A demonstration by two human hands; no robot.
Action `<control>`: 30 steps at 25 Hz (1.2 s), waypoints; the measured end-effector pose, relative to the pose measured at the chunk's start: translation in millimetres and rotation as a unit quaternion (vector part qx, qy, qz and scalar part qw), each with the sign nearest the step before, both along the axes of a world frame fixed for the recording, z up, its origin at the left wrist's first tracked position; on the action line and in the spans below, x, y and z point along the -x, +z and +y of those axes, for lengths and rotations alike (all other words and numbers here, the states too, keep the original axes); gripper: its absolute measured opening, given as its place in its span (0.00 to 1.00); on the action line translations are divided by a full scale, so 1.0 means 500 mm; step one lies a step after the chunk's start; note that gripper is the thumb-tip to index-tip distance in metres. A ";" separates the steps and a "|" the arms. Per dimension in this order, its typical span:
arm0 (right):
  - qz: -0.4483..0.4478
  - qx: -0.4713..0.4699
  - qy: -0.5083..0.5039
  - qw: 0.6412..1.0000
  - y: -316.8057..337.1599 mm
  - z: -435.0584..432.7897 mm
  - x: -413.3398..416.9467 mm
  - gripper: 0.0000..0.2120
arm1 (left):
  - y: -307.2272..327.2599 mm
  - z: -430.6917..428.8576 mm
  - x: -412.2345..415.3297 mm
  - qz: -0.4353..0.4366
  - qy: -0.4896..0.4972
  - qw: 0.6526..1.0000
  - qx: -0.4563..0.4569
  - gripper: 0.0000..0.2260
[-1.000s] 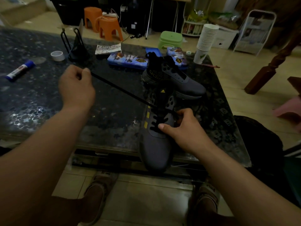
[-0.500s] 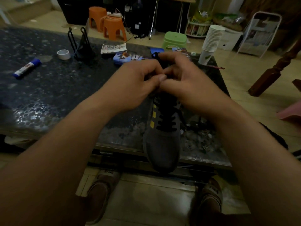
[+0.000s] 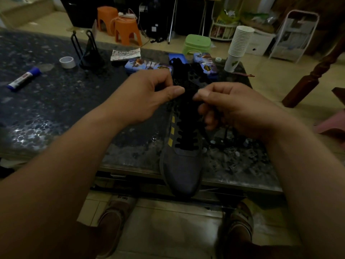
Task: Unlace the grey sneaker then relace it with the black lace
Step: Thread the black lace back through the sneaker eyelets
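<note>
The sneaker [image 3: 180, 171] is showing matt grey cloth. The table [image 3: 56, 113] is gleaming like glossy, speckled stone.

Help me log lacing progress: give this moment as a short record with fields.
shoe: grey sneaker with yellow stripes, toe overhanging the dark speckled table's near edge
lace: flat black lace, crossed through the lower eyelets
left hand: pinches the lace at the upper eyelets
right hand: pinches the lace opposite; a strand trails below it

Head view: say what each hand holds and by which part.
Left hand and right hand each appear to pinch the black lace between thumb and fingertip over the grey sneaker; darkness hides exactly where.
</note>
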State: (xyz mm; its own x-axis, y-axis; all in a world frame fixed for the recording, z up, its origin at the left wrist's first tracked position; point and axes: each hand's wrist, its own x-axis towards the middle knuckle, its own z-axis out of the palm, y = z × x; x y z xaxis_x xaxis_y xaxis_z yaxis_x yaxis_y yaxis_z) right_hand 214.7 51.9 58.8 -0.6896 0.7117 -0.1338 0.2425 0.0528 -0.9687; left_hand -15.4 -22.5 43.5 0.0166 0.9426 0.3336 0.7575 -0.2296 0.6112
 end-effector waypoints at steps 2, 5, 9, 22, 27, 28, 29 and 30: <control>0.015 0.028 0.037 0.999 0.006 -0.002 0.017 0.18 | 0.002 0.005 -0.028 0.000 -0.021 1.000 0.001 0.12; -0.039 -0.034 0.029 0.998 0.005 0.010 0.015 0.10 | 0.009 0.010 -0.026 -0.012 -0.006 1.000 -0.002 0.08; -0.064 -0.038 0.001 0.997 -0.025 0.010 -0.004 0.07 | -0.002 0.010 -0.010 -0.045 -0.002 0.997 0.059 0.05; -0.070 -0.156 -0.087 0.981 -0.062 0.022 0.032 0.05 | -0.035 0.052 -0.034 -0.059 0.035 0.995 0.065 0.03; -0.071 -0.140 -0.073 0.985 -0.079 0.019 0.029 0.06 | -0.054 0.052 -0.045 -0.120 0.022 0.988 0.094 0.03; -0.063 -0.132 -0.066 0.987 -0.081 0.012 0.031 0.06 | -0.055 0.053 -0.051 -0.130 0.011 0.987 0.092 0.04; -0.051 -0.131 -0.068 0.988 -0.082 0.008 0.034 0.06 | -0.056 0.055 -0.055 -0.140 0.003 0.986 0.089 0.04; -0.043 -0.138 -0.077 0.987 -0.084 0.008 0.035 0.06 | -0.055 0.057 -0.057 -0.156 0.002 0.984 0.085 0.05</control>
State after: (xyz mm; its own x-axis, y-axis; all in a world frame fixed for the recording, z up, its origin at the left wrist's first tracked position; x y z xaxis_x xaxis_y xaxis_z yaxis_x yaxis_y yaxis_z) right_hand 197.1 55.9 16.6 -0.5642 0.8252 0.0267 0.3482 0.2671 -0.8986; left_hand 13.1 6.3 15.9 -0.0658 0.9850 0.1593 0.5274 -0.1012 0.8436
